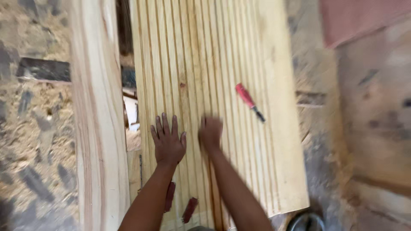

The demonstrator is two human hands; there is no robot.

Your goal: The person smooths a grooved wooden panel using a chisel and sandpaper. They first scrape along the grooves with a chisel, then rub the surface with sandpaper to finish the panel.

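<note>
A wide pale wooden panel (201,55) with long parallel grooves lies in front of me, running away from me. My left hand (168,140) rests flat on it, palm down, fingers spread. My right hand (210,131) is just to the right on the same panel; it is blurred, its fingers look curled, and nothing shows in it. A red-handled tool with a dark tip (249,101) lies loose on the panel, to the right of and beyond my right hand.
A plain light plank (96,128) runs alongside the panel on the left, with a narrow gap between them. Sawdust covers the floor (30,128) at left. Two small red pieces (189,209) lie near my forearms. A reddish board (359,17) sits at top right.
</note>
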